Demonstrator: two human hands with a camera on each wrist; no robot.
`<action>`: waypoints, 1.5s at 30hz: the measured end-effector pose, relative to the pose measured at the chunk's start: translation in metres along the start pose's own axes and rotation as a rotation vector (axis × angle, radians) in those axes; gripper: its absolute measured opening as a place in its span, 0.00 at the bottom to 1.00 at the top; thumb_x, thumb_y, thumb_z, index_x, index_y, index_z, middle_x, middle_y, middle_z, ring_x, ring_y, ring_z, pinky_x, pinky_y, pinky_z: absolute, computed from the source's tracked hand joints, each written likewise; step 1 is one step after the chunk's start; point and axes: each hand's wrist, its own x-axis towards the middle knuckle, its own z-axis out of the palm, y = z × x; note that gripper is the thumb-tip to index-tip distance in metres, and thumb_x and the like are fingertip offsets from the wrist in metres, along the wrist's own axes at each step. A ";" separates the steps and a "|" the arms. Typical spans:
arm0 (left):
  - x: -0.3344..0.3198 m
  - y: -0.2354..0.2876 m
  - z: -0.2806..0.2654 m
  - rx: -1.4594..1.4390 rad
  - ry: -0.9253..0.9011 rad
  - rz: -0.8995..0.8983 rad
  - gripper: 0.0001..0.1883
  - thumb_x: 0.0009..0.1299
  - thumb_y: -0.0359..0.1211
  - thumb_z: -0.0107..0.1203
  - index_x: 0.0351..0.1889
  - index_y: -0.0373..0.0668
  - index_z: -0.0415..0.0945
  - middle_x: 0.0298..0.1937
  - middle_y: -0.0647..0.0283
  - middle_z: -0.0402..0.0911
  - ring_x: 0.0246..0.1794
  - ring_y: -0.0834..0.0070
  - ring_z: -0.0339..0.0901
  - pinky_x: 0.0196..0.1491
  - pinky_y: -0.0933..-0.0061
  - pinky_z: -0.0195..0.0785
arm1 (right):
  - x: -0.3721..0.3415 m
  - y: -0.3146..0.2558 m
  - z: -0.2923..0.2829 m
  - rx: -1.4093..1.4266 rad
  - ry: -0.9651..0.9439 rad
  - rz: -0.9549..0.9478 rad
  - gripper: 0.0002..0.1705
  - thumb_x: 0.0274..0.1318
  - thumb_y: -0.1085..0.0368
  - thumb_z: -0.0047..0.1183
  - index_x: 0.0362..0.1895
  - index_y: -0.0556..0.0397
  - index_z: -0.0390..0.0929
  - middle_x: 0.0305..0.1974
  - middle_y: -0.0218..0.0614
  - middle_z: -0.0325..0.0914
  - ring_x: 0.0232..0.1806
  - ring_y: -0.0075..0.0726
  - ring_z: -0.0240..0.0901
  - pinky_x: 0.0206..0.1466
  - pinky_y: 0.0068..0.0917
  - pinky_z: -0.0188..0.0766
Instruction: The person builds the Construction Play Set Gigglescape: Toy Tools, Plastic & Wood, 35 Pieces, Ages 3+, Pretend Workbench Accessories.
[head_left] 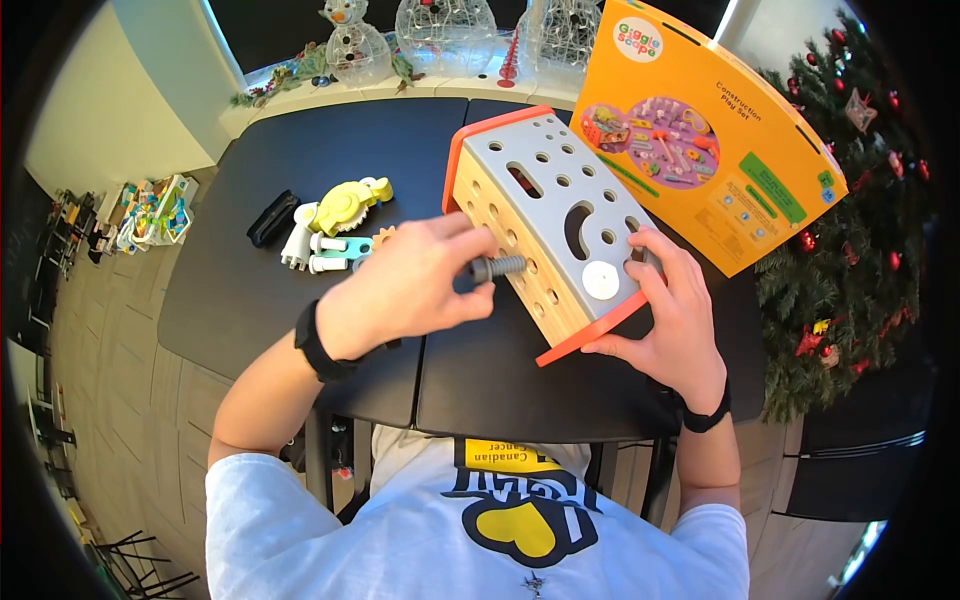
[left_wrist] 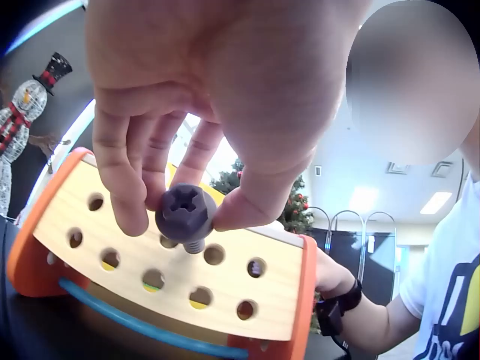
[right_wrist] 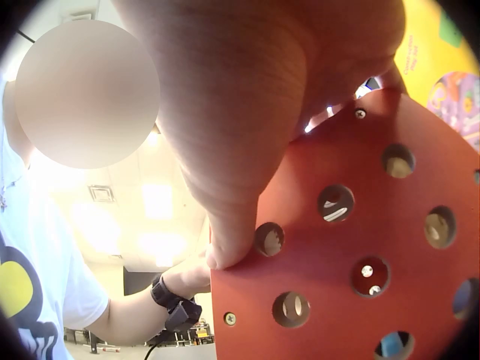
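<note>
Bolt (head_left: 498,267), center of frame, pinched by thumb and fingers of left hand (head_left: 405,280); tip toward wooden side of box (head_left: 550,208), contact unclear. Box right of center, lower-right end gripped by right hand (head_left: 678,318). Yellow toy (head_left: 343,208) left of center; carton (head_left: 735,135) upper right; tree (head_left: 840,270) right edge.

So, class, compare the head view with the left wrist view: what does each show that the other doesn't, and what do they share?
Only the head view: the yellow piece on the table and the white disc on the toy.

Only the left wrist view: the blue bar and the black hat on a snowman.

Both: the left hand holding the bolt near the toy's holed wooden side.
</note>
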 end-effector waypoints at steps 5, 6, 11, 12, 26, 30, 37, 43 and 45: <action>-0.002 0.013 0.011 0.033 0.077 -0.005 0.15 0.59 0.32 0.72 0.42 0.40 0.81 0.33 0.62 0.79 0.26 0.72 0.80 0.31 0.69 0.74 | 0.000 0.001 0.002 0.007 0.008 0.018 0.43 0.29 0.42 0.83 0.46 0.55 0.79 0.63 0.43 0.72 0.61 0.54 0.72 0.63 0.48 0.68; -0.002 0.016 0.011 0.033 0.080 -0.010 0.15 0.60 0.32 0.72 0.42 0.40 0.81 0.33 0.62 0.79 0.26 0.71 0.81 0.32 0.69 0.75 | 0.000 0.001 0.002 0.006 0.012 0.016 0.43 0.29 0.42 0.83 0.46 0.55 0.79 0.63 0.42 0.72 0.61 0.54 0.72 0.63 0.48 0.68; 0.000 0.022 0.019 0.057 0.101 -0.016 0.13 0.62 0.31 0.72 0.41 0.39 0.81 0.33 0.62 0.81 0.29 0.67 0.84 0.33 0.65 0.77 | 0.001 0.002 0.000 0.004 -0.005 0.012 0.42 0.30 0.42 0.83 0.44 0.55 0.79 0.63 0.43 0.72 0.61 0.55 0.73 0.63 0.47 0.68; 0.001 0.022 0.021 0.040 0.112 -0.021 0.13 0.63 0.31 0.72 0.41 0.39 0.80 0.33 0.61 0.82 0.30 0.66 0.84 0.33 0.64 0.77 | 0.001 0.002 0.000 0.004 -0.007 0.015 0.42 0.30 0.42 0.83 0.44 0.55 0.79 0.63 0.43 0.72 0.61 0.55 0.73 0.63 0.47 0.69; 0.021 -0.010 0.016 -0.063 0.127 -0.043 0.16 0.67 0.36 0.72 0.44 0.35 0.82 0.33 0.56 0.86 0.30 0.66 0.85 0.35 0.69 0.79 | -0.011 0.010 0.005 0.118 0.063 0.046 0.52 0.41 0.51 0.82 0.67 0.55 0.67 0.72 0.52 0.61 0.78 0.62 0.59 0.77 0.57 0.60; 0.028 -0.051 0.004 -0.133 0.231 -0.357 0.22 0.70 0.36 0.69 0.56 0.34 0.78 0.55 0.50 0.84 0.48 0.66 0.86 0.47 0.67 0.82 | -0.038 0.010 0.021 0.463 0.183 0.413 0.66 0.48 0.60 0.80 0.82 0.56 0.46 0.79 0.55 0.49 0.83 0.60 0.50 0.80 0.57 0.56; 0.038 -0.107 0.026 -0.092 0.032 -0.359 0.39 0.73 0.44 0.66 0.73 0.30 0.63 0.67 0.42 0.78 0.71 0.51 0.74 0.70 0.59 0.69 | -0.067 0.001 0.010 0.630 -0.163 0.610 0.64 0.59 0.60 0.67 0.84 0.63 0.33 0.79 0.70 0.53 0.82 0.64 0.52 0.78 0.49 0.60; 0.041 -0.101 0.029 -0.240 -0.025 -0.367 0.36 0.71 0.47 0.69 0.65 0.29 0.69 0.58 0.42 0.82 0.59 0.51 0.80 0.63 0.58 0.72 | -0.075 -0.019 0.006 0.519 -0.316 0.466 0.66 0.59 0.51 0.66 0.84 0.66 0.32 0.84 0.69 0.34 0.85 0.67 0.39 0.82 0.47 0.51; 0.043 -0.098 0.028 -0.193 -0.035 -0.399 0.33 0.69 0.47 0.71 0.59 0.29 0.73 0.51 0.44 0.85 0.52 0.52 0.83 0.57 0.58 0.75 | -0.077 -0.016 0.011 0.501 -0.335 0.449 0.70 0.57 0.47 0.69 0.84 0.65 0.31 0.85 0.66 0.25 0.87 0.63 0.35 0.83 0.45 0.49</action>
